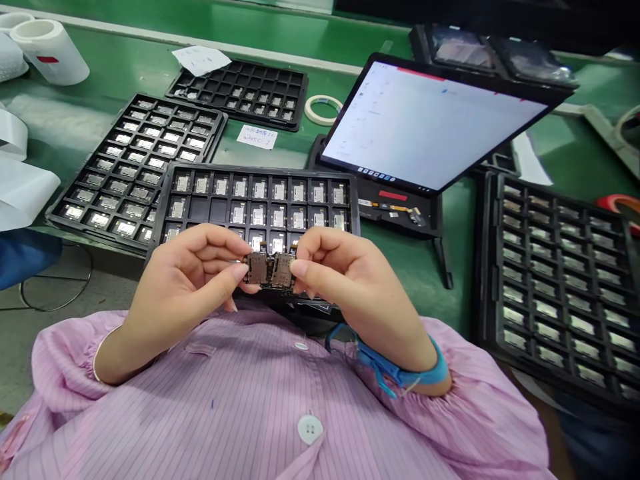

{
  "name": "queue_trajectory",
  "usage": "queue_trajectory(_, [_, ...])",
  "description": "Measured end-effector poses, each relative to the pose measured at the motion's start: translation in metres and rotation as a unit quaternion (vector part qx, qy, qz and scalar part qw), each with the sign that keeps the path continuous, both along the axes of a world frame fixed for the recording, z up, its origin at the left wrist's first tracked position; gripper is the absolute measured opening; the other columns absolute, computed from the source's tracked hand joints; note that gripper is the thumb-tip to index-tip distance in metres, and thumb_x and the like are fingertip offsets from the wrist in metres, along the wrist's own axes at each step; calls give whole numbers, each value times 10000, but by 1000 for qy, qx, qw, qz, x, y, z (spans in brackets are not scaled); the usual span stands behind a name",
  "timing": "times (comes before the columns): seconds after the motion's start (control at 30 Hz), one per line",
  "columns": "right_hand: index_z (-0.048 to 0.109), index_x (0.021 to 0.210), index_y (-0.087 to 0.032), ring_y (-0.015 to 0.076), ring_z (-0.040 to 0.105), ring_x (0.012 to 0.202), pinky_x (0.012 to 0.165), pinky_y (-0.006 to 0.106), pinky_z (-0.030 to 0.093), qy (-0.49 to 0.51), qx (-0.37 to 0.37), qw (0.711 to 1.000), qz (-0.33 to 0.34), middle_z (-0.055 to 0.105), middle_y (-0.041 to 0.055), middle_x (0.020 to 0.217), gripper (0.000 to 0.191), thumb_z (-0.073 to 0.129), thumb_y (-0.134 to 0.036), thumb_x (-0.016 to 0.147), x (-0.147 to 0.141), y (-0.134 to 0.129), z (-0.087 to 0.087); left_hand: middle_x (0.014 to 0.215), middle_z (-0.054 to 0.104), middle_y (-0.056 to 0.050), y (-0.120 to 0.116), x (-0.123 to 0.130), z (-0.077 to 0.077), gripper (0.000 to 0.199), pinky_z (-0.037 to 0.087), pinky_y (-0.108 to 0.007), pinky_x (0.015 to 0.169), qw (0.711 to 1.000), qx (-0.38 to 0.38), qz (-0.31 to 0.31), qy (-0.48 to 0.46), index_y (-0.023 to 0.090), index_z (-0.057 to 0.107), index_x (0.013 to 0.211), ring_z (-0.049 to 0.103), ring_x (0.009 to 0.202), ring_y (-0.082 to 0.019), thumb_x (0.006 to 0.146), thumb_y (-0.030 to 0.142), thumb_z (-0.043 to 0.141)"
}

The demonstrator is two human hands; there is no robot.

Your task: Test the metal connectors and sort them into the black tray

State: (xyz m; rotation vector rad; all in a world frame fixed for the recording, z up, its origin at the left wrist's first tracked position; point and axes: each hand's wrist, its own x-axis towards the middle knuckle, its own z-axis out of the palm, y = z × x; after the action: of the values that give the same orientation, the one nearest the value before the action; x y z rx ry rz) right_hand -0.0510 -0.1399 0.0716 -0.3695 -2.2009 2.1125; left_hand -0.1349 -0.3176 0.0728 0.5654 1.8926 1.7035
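Two small circuit boards with metal card-slot covers are held side by side over the front of a black compartment tray. My left hand pinches the left circuit board at its edge between thumb and fingers. The right circuit board is gripped the same way by my right hand. The boards' inner edges are very close; whether they touch I cannot tell. Boards like these fill most compartments of the tray beneath, and a couple of compartments in its second row hold none. My hands hide the tray's front rows.
Another full tray lies at the left, and a partly filled one behind it. A tablet leans at the back right near a tape roll. Further trays stand at the right. White rolls sit far left.
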Motion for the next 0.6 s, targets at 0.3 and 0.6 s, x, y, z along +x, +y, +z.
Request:
queue_trajectory(0.3, [531, 681, -192, 95, 468, 530, 475, 228, 344, -11, 26, 1000, -4, 528, -22, 587, 177, 652, -266, 786, 0, 2, -1, 762, 708, -27, 0, 1, 0, 108, 556, -217, 443, 1000, -11, -2, 8, 218, 648, 925, 707, 667, -183, 824, 236, 680])
queue_trajectory(0.6, [538, 689, -186, 90, 465, 534, 482, 226, 347, -6, -1, 1000, -6, 528, -27, 593, 160, 654, -243, 783, 1, 2, -2, 760, 713, -15, 1, 2, 0, 96, 546, -200, 440, 1000, -1, -5, 0, 225, 649, 918, 696, 640, -162, 828, 206, 678])
